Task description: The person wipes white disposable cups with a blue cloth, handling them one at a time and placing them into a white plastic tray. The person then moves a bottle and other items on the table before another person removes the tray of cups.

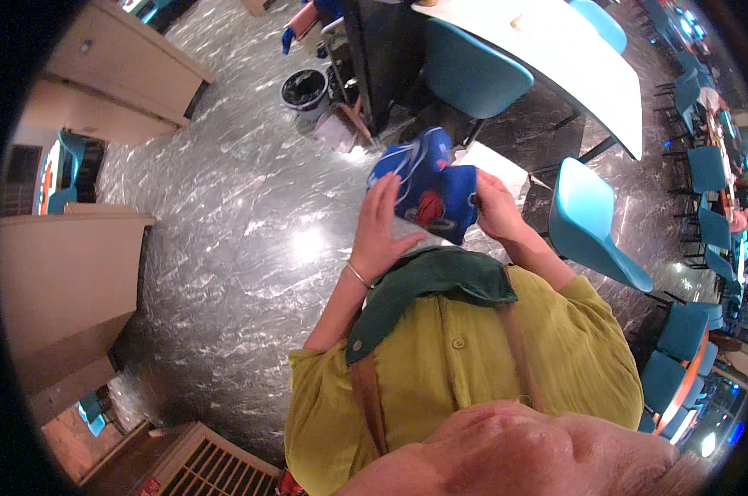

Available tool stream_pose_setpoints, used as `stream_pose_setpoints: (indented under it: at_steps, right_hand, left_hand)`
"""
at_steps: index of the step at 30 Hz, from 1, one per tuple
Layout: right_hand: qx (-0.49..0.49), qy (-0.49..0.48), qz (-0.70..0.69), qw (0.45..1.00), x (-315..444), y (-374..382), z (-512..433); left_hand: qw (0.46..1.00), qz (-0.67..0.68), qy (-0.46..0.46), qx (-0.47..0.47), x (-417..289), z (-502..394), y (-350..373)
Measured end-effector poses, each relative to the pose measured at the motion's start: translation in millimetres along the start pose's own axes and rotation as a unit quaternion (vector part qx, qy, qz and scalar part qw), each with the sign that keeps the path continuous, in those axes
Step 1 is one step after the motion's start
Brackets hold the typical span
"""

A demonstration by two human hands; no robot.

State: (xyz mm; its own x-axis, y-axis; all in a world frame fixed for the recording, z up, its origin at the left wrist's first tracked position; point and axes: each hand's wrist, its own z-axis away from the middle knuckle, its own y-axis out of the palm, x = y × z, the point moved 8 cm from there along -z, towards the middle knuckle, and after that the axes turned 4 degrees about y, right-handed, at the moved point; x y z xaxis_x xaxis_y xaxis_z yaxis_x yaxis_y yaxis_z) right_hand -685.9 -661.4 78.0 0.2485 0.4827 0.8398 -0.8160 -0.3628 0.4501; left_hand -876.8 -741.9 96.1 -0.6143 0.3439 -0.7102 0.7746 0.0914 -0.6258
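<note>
A blue cloth item [420,180] with a red patch and white line patterns is held up in front of my chest, above the top of a dark green apron [436,279]. My right hand [495,211] grips its right edge. My left hand [383,229], with a bangle at the wrist, is at its lower left side, the fingers raised against the cloth and the thumb apart. Whether the left fingers pinch the cloth cannot be told. The cloth is partly blurred, so its exact kind is unclear.
A white table [572,68] with blue chairs [476,74] stands ahead on the right. A lined waste bin [305,93] and a dustpan [343,127] are on the marbled floor. Wooden cabinets [70,266] line the left; a slatted wooden rack [225,465] is at the lower left.
</note>
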Motion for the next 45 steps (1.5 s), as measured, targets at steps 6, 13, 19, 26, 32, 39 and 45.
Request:
stream_pose_setpoints:
  at_steps: [6, 13, 19, 26, 32, 39, 45]
  right_hand:
    - [0.055, 0.015, -0.064, 0.996, 45, -62, 28]
    - [-0.031, -0.141, 0.262, 0.954, 107, -185, 53]
    - [0.045, -0.036, 0.308, 0.950, 73, -204, 43]
    - [-0.058, 0.035, 0.190, 0.979, 91, -249, -43]
    - [-0.079, -0.060, 0.112, 0.989, 134, -269, -169]
    - [-0.130, -0.072, 0.084, 0.985, 188, -315, -304]
    - [-0.303, -0.042, 0.285, 0.909, 185, -433, -364]
  left_hand:
    - [0.995, 0.071, 0.002, 0.064, -62, -64, 89]
    - [0.958, 0.214, -0.161, 0.104, -46, -90, 180]
    - [0.934, 0.297, -0.142, 0.139, -56, -140, 209]
    - [0.927, 0.351, -0.131, 0.029, -15, -224, 203]
    - [0.932, 0.309, -0.161, -0.098, 82, -280, 171]
    - [0.900, 0.367, -0.202, -0.119, 157, -315, 177]
    - [0.918, 0.329, -0.212, -0.062, 182, -350, 190]
